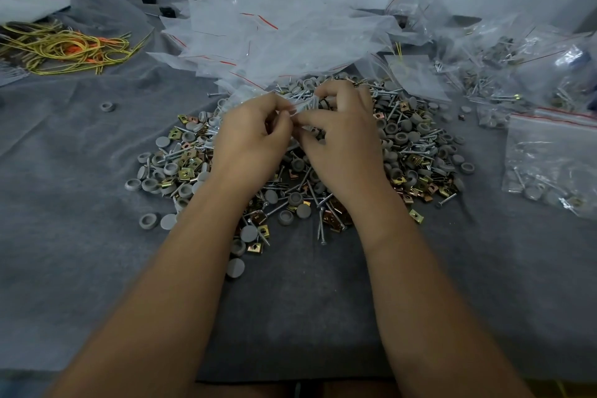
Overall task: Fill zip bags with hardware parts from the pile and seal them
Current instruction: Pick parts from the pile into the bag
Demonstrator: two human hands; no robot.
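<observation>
On the grey surface [80, 236], both hands, left [252, 136] and right [339, 139], pinch one small bag [302, 107] above the pile [416, 152]. Filled bags [549, 152] lie right, empty bags [274, 42] behind; much hardware is left, so the task looks far from done.

I hold a small clear zip bag [302, 107] above the middle of the pile [407, 152], pinched between my left grip [255, 136] and my right grip [339, 139], fingers curled on its edge. The pile spreads over the grey worktop [80, 203]: grey round caps, silver screws and brass-coloured square clips all mixed. Behind it lies a loose heap of empty bags [290, 39] with red zip lines. To the right lie filled bags [549, 161], the nearest one flat, its red strip at the top, caps and screws inside.
</observation>
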